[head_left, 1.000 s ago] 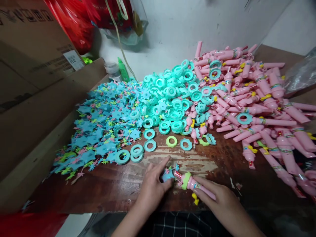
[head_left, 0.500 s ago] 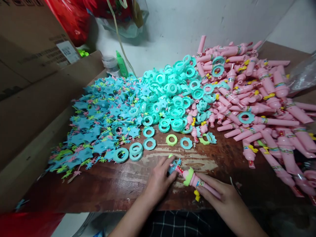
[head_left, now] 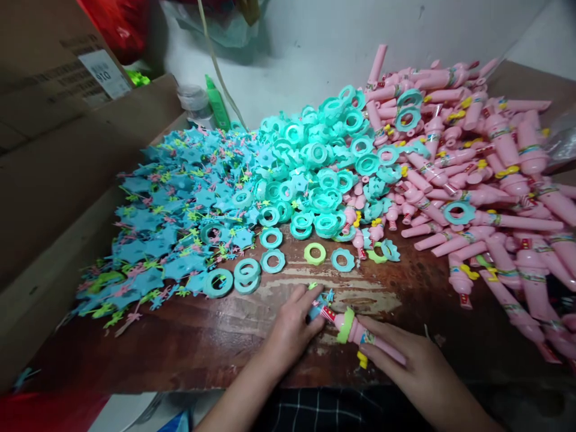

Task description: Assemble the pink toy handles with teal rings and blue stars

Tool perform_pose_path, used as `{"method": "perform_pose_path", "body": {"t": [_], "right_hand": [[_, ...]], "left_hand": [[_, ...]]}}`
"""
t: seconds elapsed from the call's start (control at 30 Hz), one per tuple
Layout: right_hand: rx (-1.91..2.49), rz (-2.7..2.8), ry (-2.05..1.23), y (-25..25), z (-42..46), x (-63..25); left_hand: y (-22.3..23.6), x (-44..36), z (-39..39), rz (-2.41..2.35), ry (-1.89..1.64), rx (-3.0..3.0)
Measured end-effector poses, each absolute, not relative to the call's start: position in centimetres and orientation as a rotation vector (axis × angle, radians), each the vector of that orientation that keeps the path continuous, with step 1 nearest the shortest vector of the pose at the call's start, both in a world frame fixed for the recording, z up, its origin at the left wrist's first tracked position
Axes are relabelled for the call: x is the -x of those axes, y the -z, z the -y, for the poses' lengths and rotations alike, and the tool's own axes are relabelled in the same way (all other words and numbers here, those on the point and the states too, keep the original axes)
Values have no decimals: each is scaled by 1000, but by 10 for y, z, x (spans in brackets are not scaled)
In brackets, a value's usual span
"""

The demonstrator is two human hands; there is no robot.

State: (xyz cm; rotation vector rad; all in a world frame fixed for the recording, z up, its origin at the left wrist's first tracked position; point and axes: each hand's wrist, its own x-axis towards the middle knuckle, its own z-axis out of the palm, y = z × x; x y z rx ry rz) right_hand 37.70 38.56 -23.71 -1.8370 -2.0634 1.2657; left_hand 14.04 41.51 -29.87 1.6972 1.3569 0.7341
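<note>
My right hand (head_left: 407, 354) is wrapped round a pink plastic toy wand (head_left: 356, 331), which lies aslant with its red-striped tip (head_left: 329, 314) towards my left hand. Around the wand's bulge sits a lime-green scalloped ring (head_left: 345, 326), and a small yellow piece (head_left: 362, 359) sticks out below. My left hand (head_left: 290, 327) pinches a blue plastic star piece (head_left: 315, 308) with little palm-tree shapes, right at the red tip. Whether the tip is inside the star piece or only against it, I cannot tell. My left fingers partly cover the star piece.
Blue star pieces (head_left: 157, 207) are heaped at the left, turquoise rings (head_left: 317, 155) in the middle, pink wands (head_left: 499, 135) at the right. A loose lime ring (head_left: 315, 254) lies ahead of my hands on the wooden table (head_left: 180, 354). A cardboard box (head_left: 40, 120) borders the left.
The view has shifted slightly, so the heaps sit a little differently in the picture. Both hands keep nearly the same hold on the wand and the star piece.
</note>
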Motion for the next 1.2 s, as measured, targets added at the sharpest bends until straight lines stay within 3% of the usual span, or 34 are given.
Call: {"method": "perform_pose_path", "body": {"t": [0.17,0.27,0.37,0.57,0.67,0.9,1.2], "right_hand": [[1483,2701,-175,203,-398,-358],[1364,2782,88,181,-410,-333],[1449,2795,-58,171,-427,-320],[1753,2425,-1215,203,-432,-368],[1871,2012,-1507,236,-409,-390],[1828,1939,-1459,261,-382,-388],[1588,2671,-665,203,-416,-366]], "left_hand": [[302,-140,-415,-1329,-735,-1687],[301,-140,-415,-1325,-717,-1637],[300,-140,-416,-1320,-688,-1578],[297,-139,-420,-1347,-701,-1492],[297,-139,-420,-1327,-690,-1510],[298,-139,-418,-1320,-682,-1525],[296,-140,-418,-1314,-658,-1557]]}}
